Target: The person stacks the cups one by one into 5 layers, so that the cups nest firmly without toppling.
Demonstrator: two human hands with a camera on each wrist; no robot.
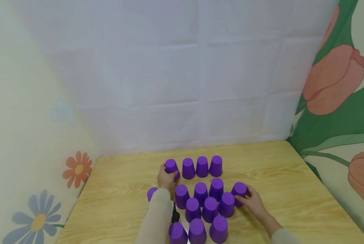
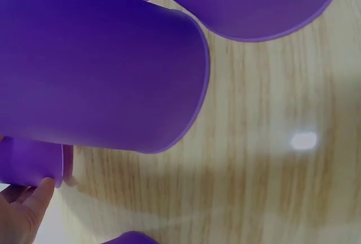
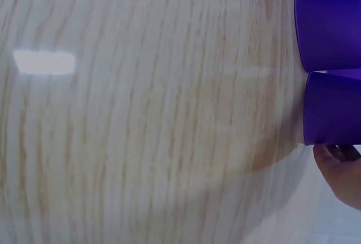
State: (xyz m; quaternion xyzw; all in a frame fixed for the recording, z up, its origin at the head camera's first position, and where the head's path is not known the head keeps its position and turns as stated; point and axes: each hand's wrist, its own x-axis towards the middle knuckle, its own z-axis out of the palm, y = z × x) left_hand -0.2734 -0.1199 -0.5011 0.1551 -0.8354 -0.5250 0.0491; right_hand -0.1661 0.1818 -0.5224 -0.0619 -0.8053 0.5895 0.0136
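Observation:
Upside-down purple cups stand in rows on a wooden table. At the far-left end of the back row, my left hand [image 1: 166,179] holds one purple cup [image 1: 171,164] between thumb and fingers; the cup tilts slightly. The left wrist view shows that hand [image 2: 23,217] at the rim of its cup [image 2: 31,162]. My right hand [image 1: 255,202] grips another purple cup [image 1: 239,189] at the right end of a middle row, thumb in front and fingers behind. In the right wrist view the right hand [image 3: 343,177] meets the side of this cup [image 3: 333,111].
Three more cups [image 1: 202,166] continue the back row. Several cups [image 1: 210,209] stand in the middle, with three nearer ones [image 1: 197,231] in front. One cup [image 1: 151,193] is partly hidden by the left forearm. Behind the wooden table [image 1: 291,189] hangs a white sheet [image 1: 169,84].

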